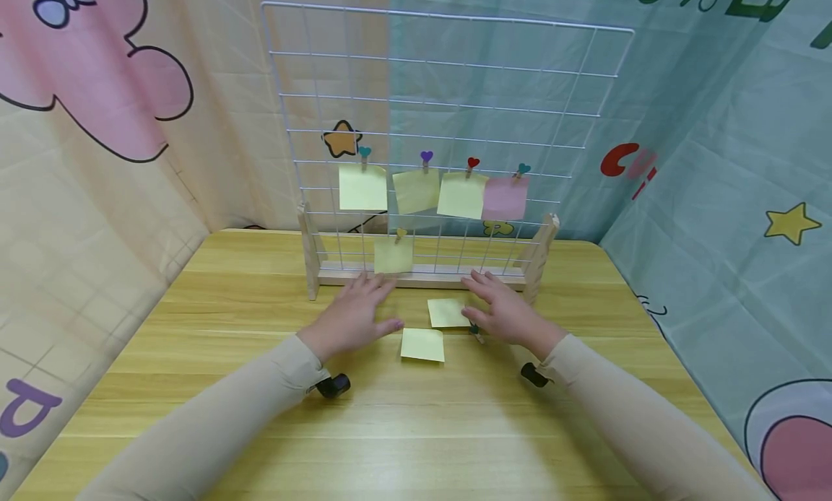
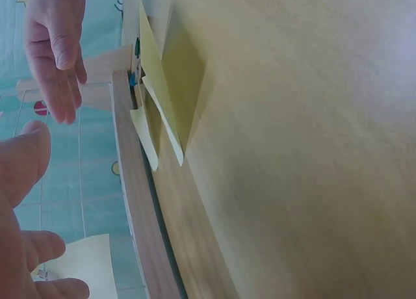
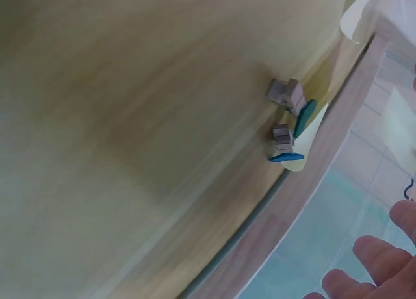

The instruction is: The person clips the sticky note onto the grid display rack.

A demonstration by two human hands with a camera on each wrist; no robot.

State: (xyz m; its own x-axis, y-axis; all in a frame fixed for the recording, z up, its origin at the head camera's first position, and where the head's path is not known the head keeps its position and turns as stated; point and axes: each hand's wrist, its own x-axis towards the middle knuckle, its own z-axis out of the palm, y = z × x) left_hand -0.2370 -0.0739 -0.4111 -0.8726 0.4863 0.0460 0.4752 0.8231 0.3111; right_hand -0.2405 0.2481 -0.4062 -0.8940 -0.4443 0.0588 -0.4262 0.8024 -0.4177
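My left hand point(image 1: 354, 315), fingers spread and holding nothing, hovers over the table in front of the wire rack's wooden base point(image 1: 442, 279). Level with it on the other side is my right hand point(image 1: 510, 315), also with extended fingers and nothing in its grasp. Between the hands lie two loose yellow sticky notes, one nearer me point(image 1: 422, 344) and another farther back point(image 1: 447, 313), its corner close to the right fingertips. In the right wrist view, a small wooden clip with a green top point(image 3: 303, 117) and a clip with a blue top point(image 3: 283, 140) lie beside the notes.
A white wire grid point(image 1: 448, 15) stands upright behind the hands. Heart-topped clips hold three yellow notes point(image 1: 362, 188) and a pink note point(image 1: 505, 198) in a row; another yellow note point(image 1: 393, 257) is clipped lower. Printed curtains point(image 1: 715, 198) surround the wooden table point(image 1: 390, 443).
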